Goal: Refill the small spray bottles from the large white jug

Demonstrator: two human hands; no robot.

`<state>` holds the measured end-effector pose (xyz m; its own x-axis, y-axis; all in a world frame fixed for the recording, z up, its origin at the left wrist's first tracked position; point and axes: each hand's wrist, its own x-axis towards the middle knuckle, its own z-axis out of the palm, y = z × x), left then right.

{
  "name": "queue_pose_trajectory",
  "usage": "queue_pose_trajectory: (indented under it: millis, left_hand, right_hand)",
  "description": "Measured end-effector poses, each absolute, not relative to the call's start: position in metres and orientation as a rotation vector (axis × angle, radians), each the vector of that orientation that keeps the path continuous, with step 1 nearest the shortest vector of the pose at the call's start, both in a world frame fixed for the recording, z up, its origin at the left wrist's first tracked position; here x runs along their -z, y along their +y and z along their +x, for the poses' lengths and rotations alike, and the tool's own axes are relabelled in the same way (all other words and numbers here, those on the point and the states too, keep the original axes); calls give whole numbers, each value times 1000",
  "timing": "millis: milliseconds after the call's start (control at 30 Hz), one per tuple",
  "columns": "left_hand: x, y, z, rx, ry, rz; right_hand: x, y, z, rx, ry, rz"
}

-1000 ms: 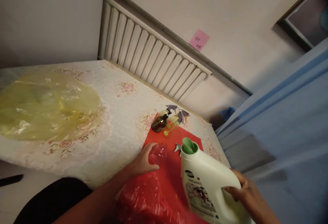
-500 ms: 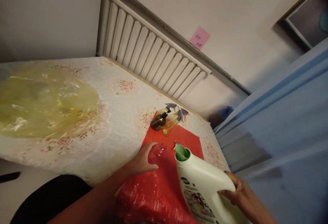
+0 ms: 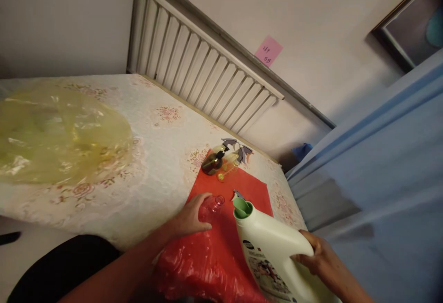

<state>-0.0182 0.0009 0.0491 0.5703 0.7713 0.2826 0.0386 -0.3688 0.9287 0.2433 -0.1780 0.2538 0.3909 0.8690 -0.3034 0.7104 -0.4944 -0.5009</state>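
My left hand (image 3: 192,217) is curved around a small clear bottle (image 3: 212,207) with an uncapped neck, standing on a red sheet (image 3: 207,187). My right hand (image 3: 320,259) grips the handle of a large cream jug (image 3: 273,243) with a printed label. The jug leans toward the bottle, its mouth apart from the bottle's neck. A green spout (image 3: 241,207) shows inside the jug's mouth. Partly hidden behind that mouth lies a small grey piece (image 3: 238,195). I see no liquid leaving the jug.
Behind the bottle are a dark pump bottle (image 3: 211,163), a clear yellowish bottle (image 3: 227,164) and grey spray heads (image 3: 244,153). Crumpled red plastic (image 3: 204,266) lies nearest me. A yellow plastic bag (image 3: 65,136) is at left, a radiator (image 3: 200,58) behind, a blue curtain (image 3: 380,178) at right.
The whole view has shifted slightly. The jug's mouth has moved a little against the grey piece behind it, showing more of it. Both hands keep their holds.
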Motion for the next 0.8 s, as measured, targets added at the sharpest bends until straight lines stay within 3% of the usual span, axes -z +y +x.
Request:
queue_pose_trajectory:
  millis: [800]
  left_hand:
    - [-49, 0, -22, -782, 657, 1850]
  right_hand:
    - [-248, -173, 251, -817, -1441, -2377]
